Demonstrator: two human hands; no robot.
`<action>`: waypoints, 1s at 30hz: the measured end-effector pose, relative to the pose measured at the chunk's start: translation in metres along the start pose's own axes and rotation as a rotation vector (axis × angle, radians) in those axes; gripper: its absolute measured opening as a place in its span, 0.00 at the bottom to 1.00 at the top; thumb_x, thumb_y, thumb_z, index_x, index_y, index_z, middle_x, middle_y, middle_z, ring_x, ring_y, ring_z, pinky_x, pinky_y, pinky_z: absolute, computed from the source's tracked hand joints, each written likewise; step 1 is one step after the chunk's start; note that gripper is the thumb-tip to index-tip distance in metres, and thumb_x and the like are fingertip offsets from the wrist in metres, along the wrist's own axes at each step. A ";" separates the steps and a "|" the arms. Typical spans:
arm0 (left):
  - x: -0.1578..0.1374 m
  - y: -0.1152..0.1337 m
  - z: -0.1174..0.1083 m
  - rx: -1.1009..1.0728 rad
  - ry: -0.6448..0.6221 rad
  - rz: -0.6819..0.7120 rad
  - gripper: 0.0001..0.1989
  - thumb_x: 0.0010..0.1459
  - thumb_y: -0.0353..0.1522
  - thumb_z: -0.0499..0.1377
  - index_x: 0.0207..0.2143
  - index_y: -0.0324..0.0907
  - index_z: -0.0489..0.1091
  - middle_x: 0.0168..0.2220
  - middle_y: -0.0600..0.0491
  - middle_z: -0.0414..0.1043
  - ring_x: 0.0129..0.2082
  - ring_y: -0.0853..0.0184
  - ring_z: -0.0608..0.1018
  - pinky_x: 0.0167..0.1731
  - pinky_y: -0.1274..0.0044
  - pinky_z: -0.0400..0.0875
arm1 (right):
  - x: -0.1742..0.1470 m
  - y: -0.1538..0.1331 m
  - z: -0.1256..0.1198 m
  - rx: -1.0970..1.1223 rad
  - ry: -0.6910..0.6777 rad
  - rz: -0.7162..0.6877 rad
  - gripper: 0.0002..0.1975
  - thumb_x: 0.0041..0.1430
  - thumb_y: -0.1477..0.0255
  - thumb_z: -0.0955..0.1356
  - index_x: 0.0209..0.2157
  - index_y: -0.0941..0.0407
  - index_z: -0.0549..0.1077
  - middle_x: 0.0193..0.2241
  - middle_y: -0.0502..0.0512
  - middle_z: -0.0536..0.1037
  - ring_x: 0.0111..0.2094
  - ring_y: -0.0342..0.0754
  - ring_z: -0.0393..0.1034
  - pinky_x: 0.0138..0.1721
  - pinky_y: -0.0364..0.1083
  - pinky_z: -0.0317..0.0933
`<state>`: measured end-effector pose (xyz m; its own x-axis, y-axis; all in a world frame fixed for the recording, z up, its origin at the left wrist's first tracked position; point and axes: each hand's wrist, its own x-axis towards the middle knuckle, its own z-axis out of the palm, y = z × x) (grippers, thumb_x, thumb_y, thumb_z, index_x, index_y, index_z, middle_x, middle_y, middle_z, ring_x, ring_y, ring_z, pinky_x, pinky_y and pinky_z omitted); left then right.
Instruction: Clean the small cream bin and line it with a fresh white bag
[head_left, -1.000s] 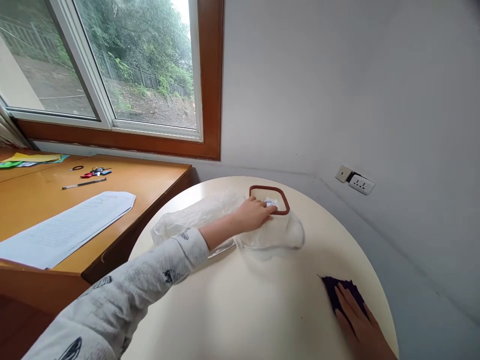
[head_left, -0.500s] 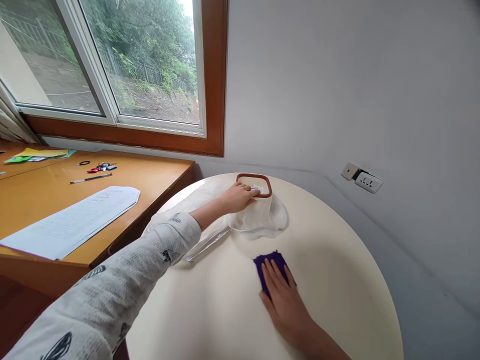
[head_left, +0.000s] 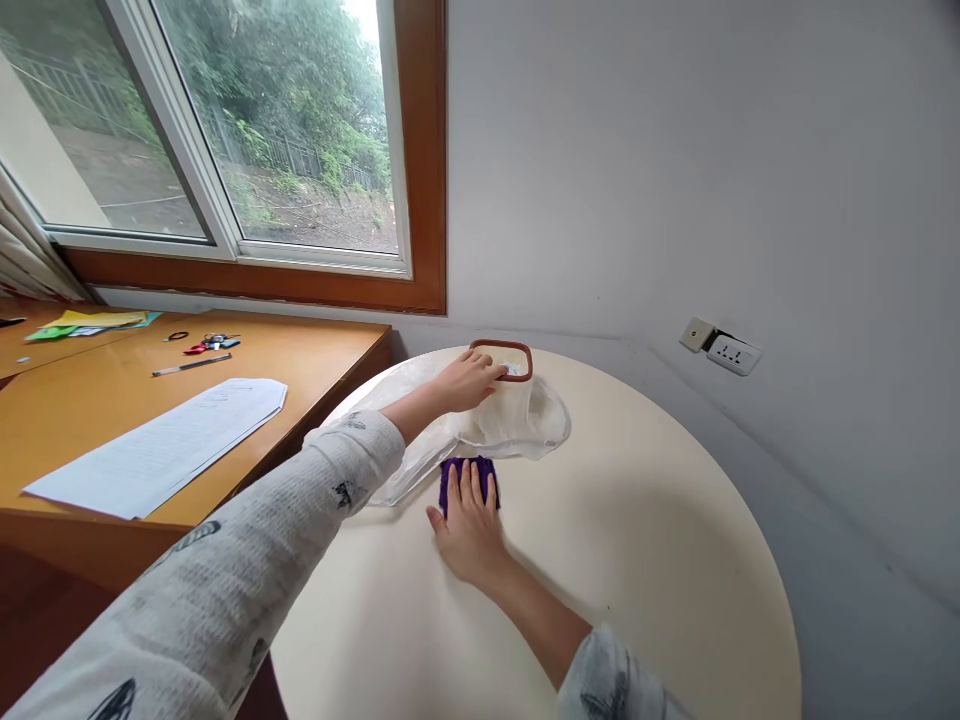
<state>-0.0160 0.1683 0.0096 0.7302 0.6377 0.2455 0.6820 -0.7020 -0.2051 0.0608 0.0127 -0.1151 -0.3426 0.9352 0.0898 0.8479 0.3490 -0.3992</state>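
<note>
My left hand (head_left: 469, 382) reaches across the round table to a pale, square-mouthed container (head_left: 525, 368) with a brown rim. Its fingers are bent over the near left side of that rim, and something whitish lies inside the container. A clear plastic sheet or bag (head_left: 547, 420) spreads crumpled around the container's base and under my left forearm. My right hand (head_left: 471, 530) lies flat on a folded purple cloth (head_left: 487, 470), fingers stretched out and pressing it to the tabletop. The cloth's far edge is close to the plastic.
The round cream table (head_left: 660, 560) stands against the wall, below a socket (head_left: 733, 354). On the left, a wooden desk (head_left: 330, 350) bears white papers (head_left: 172, 440), a pen (head_left: 191, 364), keys (head_left: 217, 343) and coloured sheets (head_left: 90, 320). A window (head_left: 285, 130) is above it.
My right hand has slid the purple cloth away from me and to the left, close to the plastic. My left hand stays at the container's rim. The view has shifted slightly.
</note>
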 end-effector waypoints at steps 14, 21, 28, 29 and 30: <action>-0.188 0.123 0.013 -0.516 -0.256 0.107 0.36 0.59 0.45 0.47 0.63 0.49 0.30 0.65 0.49 0.38 0.63 0.55 0.45 0.60 0.57 0.40 | -0.149 0.125 -0.058 -0.210 -0.144 -0.219 0.33 0.61 0.58 0.56 0.63 0.51 0.37 0.63 0.57 0.42 0.63 0.59 0.37 0.59 0.62 0.40; -0.197 0.138 0.026 -0.548 -0.333 0.046 0.34 0.61 0.43 0.46 0.63 0.51 0.30 0.65 0.50 0.34 0.63 0.55 0.44 0.59 0.55 0.35 | -0.156 0.119 -0.060 -0.189 -0.179 -0.209 0.31 0.61 0.58 0.56 0.62 0.47 0.38 0.63 0.55 0.42 0.62 0.59 0.40 0.58 0.63 0.40; -0.193 0.139 0.020 -0.567 -0.345 0.044 0.33 0.61 0.43 0.45 0.63 0.50 0.31 0.65 0.50 0.36 0.63 0.55 0.45 0.60 0.55 0.34 | -0.155 0.127 -0.050 -0.285 -0.074 -0.289 0.31 0.61 0.59 0.56 0.63 0.48 0.40 0.62 0.57 0.49 0.60 0.60 0.49 0.55 0.62 0.48; -0.193 0.139 0.020 -0.569 -0.345 0.044 0.33 0.61 0.43 0.45 0.63 0.50 0.31 0.65 0.51 0.36 0.64 0.56 0.45 0.60 0.55 0.34 | -0.154 0.129 -0.048 -0.314 -0.045 -0.313 0.31 0.61 0.59 0.56 0.63 0.49 0.41 0.61 0.57 0.51 0.60 0.60 0.50 0.54 0.61 0.49; -0.193 0.139 0.020 -0.570 -0.345 0.045 0.33 0.61 0.43 0.45 0.63 0.50 0.31 0.65 0.51 0.37 0.64 0.56 0.45 0.60 0.56 0.34 | -0.153 0.130 -0.046 -0.346 -0.012 -0.340 0.31 0.61 0.59 0.56 0.63 0.50 0.42 0.61 0.58 0.53 0.59 0.59 0.52 0.53 0.60 0.51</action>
<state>-0.0609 -0.0461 -0.0851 0.7933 0.6023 -0.0887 0.5913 -0.7274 0.3483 0.2423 -0.0823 -0.1390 -0.6262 0.7648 0.1513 0.7715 0.6359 -0.0216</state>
